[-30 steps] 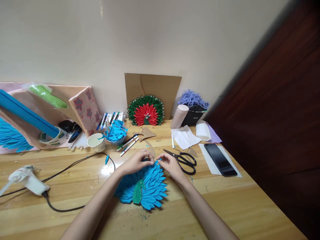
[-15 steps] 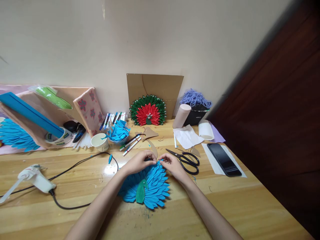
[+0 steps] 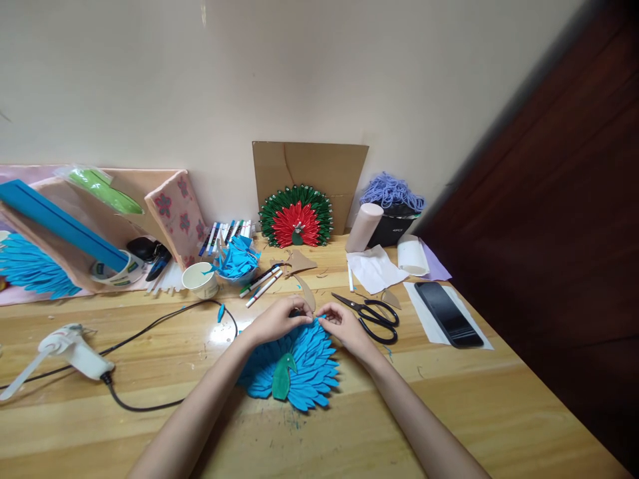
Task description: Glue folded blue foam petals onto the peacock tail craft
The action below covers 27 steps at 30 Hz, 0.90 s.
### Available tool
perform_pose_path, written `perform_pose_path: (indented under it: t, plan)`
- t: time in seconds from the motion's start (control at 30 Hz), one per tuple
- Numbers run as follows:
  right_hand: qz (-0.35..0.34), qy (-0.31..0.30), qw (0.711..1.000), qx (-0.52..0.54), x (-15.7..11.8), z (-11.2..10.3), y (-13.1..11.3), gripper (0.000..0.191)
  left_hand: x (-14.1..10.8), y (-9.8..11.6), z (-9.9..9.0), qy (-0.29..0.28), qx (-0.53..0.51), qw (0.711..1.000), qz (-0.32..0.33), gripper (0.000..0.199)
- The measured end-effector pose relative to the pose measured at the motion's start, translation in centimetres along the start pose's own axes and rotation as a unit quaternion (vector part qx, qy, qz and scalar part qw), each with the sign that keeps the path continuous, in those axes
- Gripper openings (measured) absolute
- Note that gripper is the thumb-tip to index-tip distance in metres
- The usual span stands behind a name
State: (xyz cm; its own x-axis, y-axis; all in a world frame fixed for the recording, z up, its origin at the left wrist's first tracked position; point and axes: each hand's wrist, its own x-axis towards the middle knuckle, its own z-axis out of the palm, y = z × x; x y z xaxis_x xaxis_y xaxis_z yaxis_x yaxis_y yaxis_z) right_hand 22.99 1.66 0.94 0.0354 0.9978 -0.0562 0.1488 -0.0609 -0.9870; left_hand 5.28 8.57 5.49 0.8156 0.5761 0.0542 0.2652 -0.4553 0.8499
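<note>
Left hand (image 3: pixel 280 322): palm down, reaching over the far-left part of the blue fan (image 3: pixel 310 380). Thumb and index drawn narrow at the far rim. Whether a petal is pinched: cannot tell, too small.
Right hand (image 3: pixel 343 326): off the fan's upper-right side, only fingertips at the far rim. Thumb and index also narrow. Grip on a petal: cannot tell.
Gap between hands: small; fingertips face each other, just beside, on the same stretch of rim.
Blue fan: flat on the table (image 3: pixel 499 412), layered petals, between the forearms. From the fingertips, its bulk lies back toward the person and to the left.
Green bird (image 3: pixel 281 382): on the fan's middle. Long axis runs near to far, slight lean right at the head end; beak points right. Left hand is nearer to it.
Key relation: both sets of fingertips meet at the far rim, beyond the bird's head and right of it. Left covers part of the fan, right comes in from outside.
Scissors (image 3: pixel 361 308): just right of the right hand, tips toward the far left, handles toward the right.
Curved cardboard strip (image 3: pixel 306 293): just beyond the fingertips.
Markers (image 3: pixel 264 288): beyond the left hand, lying slanted.
Blue scraps (image 3: pixel 238 258): heaped in a bowl, beside a paper cup (image 3: pixel 200 283).
Glue gun (image 3: pixel 82 352): well left, on its side.
Red-green fan (image 3: pixel 284 225): at the back, leaning on cardboard (image 3: pixel 312 163).
Phone (image 3: pixel 449 315): far right, on white paper.
</note>
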Motion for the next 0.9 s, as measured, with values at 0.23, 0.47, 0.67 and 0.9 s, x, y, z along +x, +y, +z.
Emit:
perform_pose_path:
  t: [0.23, 0.47, 0.67, 0.9]
  plan:
    - [-0.006, 0.026, 1.000, -0.012, 0.07, 0.03, 0.11, 0.014, -0.06, -0.21, 0.03, -0.001, -0.005, 1.000, 0.010, 0.018]
    - [-0.010, 0.046, 0.999, -0.008, -0.05, 0.02, -0.46, 0.014, 0.01, -0.45, -0.02, -0.010, -0.003, 1.000, 0.023, 0.018]
    - [-0.009, 0.035, 0.999, -0.011, -0.23, 0.29, -0.56, 0.014, 0.02, -0.47, 0.02, -0.012, -0.002, 1.000, 0.022, 0.020]
    - [-0.004, 0.010, 1.000, -0.014, -0.25, 0.16, -0.73, 0.014, 0.14, -0.73, 0.06, -0.007, -0.004, 1.000, 0.016, 0.021]
